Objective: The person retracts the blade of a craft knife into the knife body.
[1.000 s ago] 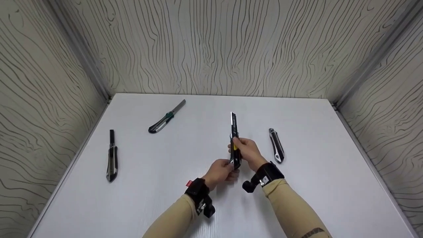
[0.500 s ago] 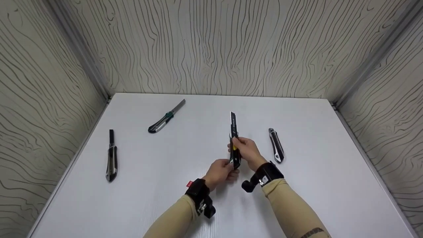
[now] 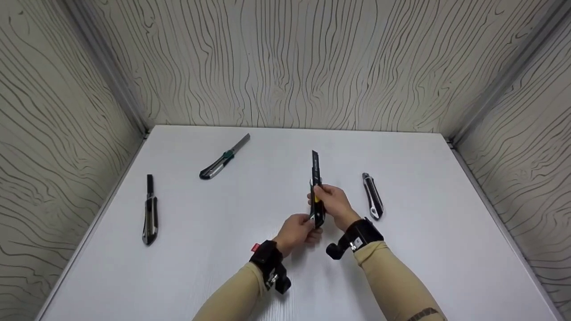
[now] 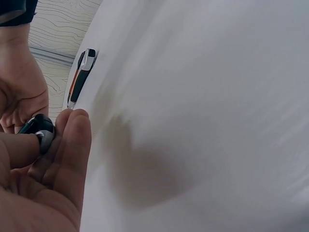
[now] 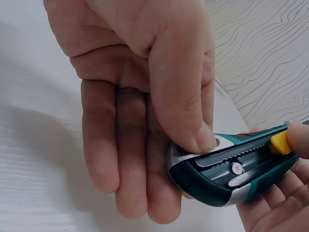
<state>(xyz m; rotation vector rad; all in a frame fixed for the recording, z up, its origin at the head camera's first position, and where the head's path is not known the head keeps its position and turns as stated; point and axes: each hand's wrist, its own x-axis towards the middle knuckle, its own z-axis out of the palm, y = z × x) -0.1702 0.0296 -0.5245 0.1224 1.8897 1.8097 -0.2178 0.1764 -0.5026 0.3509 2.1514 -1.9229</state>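
Note:
Near the middle of the white table a snap-off utility knife (image 3: 316, 171) is held up, its dark blade end pointing toward the back wall. My right hand (image 3: 335, 203) grips its handle, with the thumb on the yellow slider (image 5: 279, 144). The butt end is pinched by my left hand (image 3: 295, 232) between thumb and fingers. In the right wrist view the handle shows dark green and black with silver trim, a toothed track and a screw. Left wrist view: the butt (image 4: 44, 135) sits under my left thumb, and my right hand (image 4: 23, 92) is behind.
Three other utility knives lie on the table (image 3: 200, 276): one at the left (image 3: 151, 218) and one at the back left (image 3: 218, 165), blades extended, and one (image 3: 374, 197) right of my right hand. A patterned wall (image 3: 285, 67) borders the back edge.

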